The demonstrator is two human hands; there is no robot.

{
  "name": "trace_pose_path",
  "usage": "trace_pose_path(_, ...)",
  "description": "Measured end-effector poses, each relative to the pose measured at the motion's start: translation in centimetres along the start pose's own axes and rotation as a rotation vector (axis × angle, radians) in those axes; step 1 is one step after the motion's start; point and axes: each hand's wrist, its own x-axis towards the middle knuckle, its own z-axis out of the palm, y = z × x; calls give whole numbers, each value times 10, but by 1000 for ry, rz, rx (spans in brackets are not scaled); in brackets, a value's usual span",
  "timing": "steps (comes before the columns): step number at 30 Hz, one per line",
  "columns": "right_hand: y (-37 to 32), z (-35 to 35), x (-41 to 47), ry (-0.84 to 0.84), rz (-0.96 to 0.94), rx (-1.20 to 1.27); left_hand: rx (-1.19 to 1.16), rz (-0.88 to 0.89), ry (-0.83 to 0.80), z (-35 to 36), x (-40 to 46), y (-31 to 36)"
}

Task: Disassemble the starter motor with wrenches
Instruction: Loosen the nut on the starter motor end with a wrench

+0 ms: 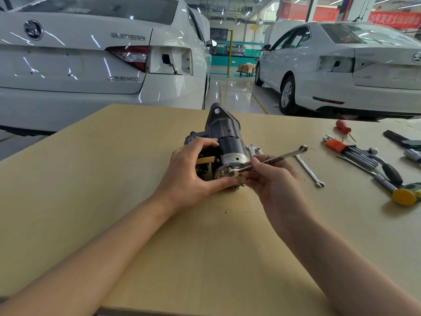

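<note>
Lying on the worktop [114,201], the starter motor [224,142] is clasped by the left grip [193,176]; the right grip [271,179] pinches a wrench [273,158] on its end bolt, spare wrenches [307,169] beside.

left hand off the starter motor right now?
No. The left hand grips the starter motor on the table, while the right hand holds a wrench at its end.
</note>
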Motion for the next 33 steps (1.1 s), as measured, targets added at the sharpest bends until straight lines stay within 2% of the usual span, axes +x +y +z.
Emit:
trace_pose_path(5,-1,2,-4,-30,-102,-110,1,16,18,2,2,-2)
trace_pose_path(7,0,4,-6,-34,-206,-210,10,27,22,3,1,-2)
trace_pose_path(10,5,11,-10,-37,-559,-577,5,36,19,4,0,0)
trace_pose_path(13,12,18,-14,-209,-953,-999,-36,55,4,3,1,0)
trace_pose_path(16,18,22,-13,-390,-1156,-1323,4,77,-2,1,2,-4)
trace_pose_path(18,16,20,-14,-427,-1196,-1378,17,81,-5,1,2,-6)
trace_pose_path(20,14,18,-17,-434,-1156,-1243,-19,46,-14,1,3,-5)
trace_pose_path(23,10,14,-21,-212,-981,-911,-7,6,-28,1,1,-5)
trace_pose_path(25,5,13,-19,-72,-738,-665,28,-4,-24,1,0,-5)
trace_pose_path(29,-7,6,-10,48,-155,-133,38,-15,-29,-1,-1,-3)
trace_pose_path(31,-8,4,-6,94,10,20,31,-9,-30,-2,-1,-1)
trace_pose_path(33,-5,4,-3,107,81,76,16,-2,-26,-2,-1,0)
